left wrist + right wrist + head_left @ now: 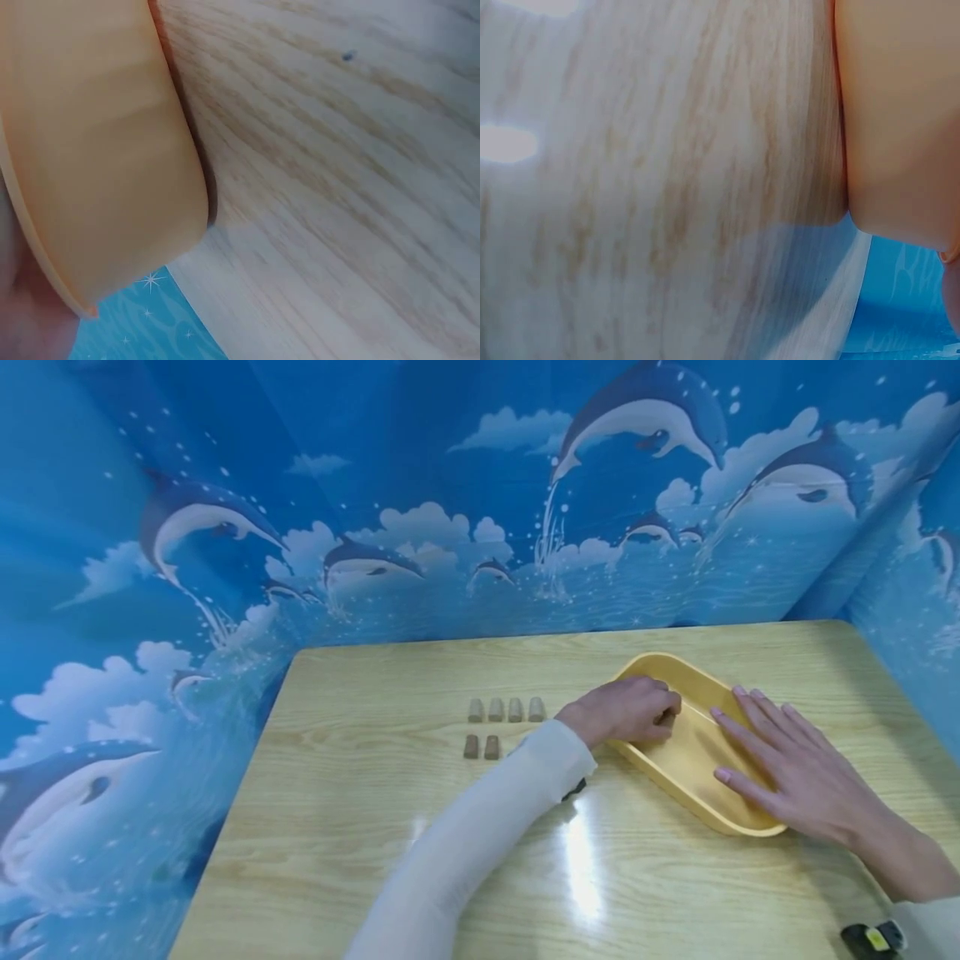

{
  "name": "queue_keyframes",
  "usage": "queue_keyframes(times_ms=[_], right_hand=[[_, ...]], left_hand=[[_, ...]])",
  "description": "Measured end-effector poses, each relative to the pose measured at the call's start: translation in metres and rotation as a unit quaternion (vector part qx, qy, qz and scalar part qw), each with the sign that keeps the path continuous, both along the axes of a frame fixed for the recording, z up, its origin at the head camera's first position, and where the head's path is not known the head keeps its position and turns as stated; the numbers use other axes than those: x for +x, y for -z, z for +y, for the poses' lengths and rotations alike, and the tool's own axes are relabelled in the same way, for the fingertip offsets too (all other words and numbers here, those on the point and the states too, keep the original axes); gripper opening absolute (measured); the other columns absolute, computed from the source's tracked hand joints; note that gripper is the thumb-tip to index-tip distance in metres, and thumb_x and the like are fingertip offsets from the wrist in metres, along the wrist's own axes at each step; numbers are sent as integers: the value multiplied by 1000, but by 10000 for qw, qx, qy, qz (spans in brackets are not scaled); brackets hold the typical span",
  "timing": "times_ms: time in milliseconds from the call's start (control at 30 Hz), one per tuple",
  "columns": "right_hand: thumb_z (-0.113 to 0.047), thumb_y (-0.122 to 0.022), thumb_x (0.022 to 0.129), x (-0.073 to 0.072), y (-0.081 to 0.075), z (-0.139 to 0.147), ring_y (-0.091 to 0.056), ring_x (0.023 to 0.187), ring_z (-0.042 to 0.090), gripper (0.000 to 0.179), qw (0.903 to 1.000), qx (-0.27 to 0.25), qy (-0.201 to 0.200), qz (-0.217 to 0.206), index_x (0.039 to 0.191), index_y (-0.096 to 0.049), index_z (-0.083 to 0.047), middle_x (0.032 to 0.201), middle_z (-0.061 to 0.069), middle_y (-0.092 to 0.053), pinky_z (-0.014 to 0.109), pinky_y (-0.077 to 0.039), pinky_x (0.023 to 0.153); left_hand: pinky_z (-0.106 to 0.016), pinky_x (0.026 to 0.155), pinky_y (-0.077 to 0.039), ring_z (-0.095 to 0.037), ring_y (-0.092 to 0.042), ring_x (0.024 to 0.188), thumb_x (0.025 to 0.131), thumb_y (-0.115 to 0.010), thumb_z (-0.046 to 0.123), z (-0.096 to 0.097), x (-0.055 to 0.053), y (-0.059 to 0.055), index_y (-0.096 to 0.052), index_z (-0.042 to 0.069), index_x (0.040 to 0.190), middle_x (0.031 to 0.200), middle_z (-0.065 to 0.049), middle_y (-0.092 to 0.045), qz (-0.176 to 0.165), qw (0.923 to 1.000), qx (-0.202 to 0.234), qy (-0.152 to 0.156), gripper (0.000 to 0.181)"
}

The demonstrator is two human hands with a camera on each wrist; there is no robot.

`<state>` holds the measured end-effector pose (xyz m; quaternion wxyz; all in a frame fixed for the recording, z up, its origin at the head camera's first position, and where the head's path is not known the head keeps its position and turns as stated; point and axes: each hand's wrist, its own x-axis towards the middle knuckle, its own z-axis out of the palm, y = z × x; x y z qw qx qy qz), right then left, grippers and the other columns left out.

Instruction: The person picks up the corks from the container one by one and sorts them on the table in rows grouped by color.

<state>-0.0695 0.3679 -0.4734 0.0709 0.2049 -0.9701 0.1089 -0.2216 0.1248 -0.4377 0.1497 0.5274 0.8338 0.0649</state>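
Note:
A yellow, oblong tray with rounded corners (pixel 671 787) stands at the right of the table in the head view. My left hand (pixel 630 706) reaches over its near left rim, fingers curled and pointing down into the tray; whether they hold something, I cannot tell. My right hand (pixel 802 768) lies across the opposite rim with fingers spread and straight, the fingertips over the inside. In both wrist views the tray's outer wall (pixel 127 165) shows large, standing on the wood-grain surface, with only a blurred bit of hand at the edge.
Left of the tray, several small pale tapered blocks (pixel 496 710) stand in a row. Two brown blocks (pixel 491 747) sit in front of them. The wood-grain table (pixel 360 777) ends at a blue dolphin-printed curtain (pixel 420 585) behind and at the sides. My left sleeve crosses the table.

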Motion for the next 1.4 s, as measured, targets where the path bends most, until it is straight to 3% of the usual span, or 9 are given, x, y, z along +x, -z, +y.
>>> queue_keyframes(times_ms=[200,367,500,700,800,933,1067,1400], right_hand=[[-42,-70,104,0,-2,0,6,171,17,87,10000,22,-16,29,175,-25,-22,185,4,0,31,12,137],[-42,-70,103,0,-2,0,7,171,16,87,10000,16,9,5,175,-25,-23,185,3,0,30,12,137],[-43,-70,104,0,-1,0,6,171,17,87,10000,33,12,16,175,-26,-22,185,4,-1,31,12,137],[-43,-69,104,0,-2,0,7,171,18,87,10000,60,7,-5,175,-25,-22,185,4,1,32,13,137],[-42,-70,103,0,-1,-1,7,171,18,87,10000,36,43,-54,175,-26,-22,185,3,1,32,13,137],[-42,-70,103,0,-1,-1,7,171,19,87,9999,23,66,-77,175,-26,-21,185,4,1,32,13,137],[-42,-70,103,1,-2,-1,6,172,20,88,9999,24,72,-103,175,-25,-21,185,4,2,32,14,137],[-41,-71,103,1,-1,-1,7,171,18,88,10000,8,29,-42,175,-26,-20,185,4,1,31,13,137]], left_hand=[[-18,84,-45,-6,-53,91,115,-55,29,-5,2,-2,-67,21,112,100,8,-63,386,9990,211,92,15],[-20,103,-47,-6,-60,111,114,-59,36,-9,3,-8,-69,24,118,117,11,-70,605,9976,331,90,17],[-19,115,-44,-6,-61,125,113,-60,40,-12,3,-11,-71,25,125,131,12,-72,602,9972,446,33,21],[-24,130,-33,-5,-62,125,112,-62,39,-25,3,-13,-72,24,124,131,11,-72,504,9957,780,-32,21],[-24,129,-34,-5,-62,123,112,-63,40,-32,4,-14,-72,23,127,131,10,-73,505,9940,963,-68,24],[-21,119,-42,-6,-61,124,112,-63,43,-42,6,-16,-71,21,136,134,9,-72,524,9927,1079,-129,34],[-24,120,-43,-9,-60,129,111,-63,44,-55,7,-19,-69,19,143,138,8,-71,453,9920,1138,-291,41],[-28,122,-44,-10,-60,131,111,-63,47,-87,7,-22,-69,19,144,139,7,-71,431,9930,899,-641,44]])
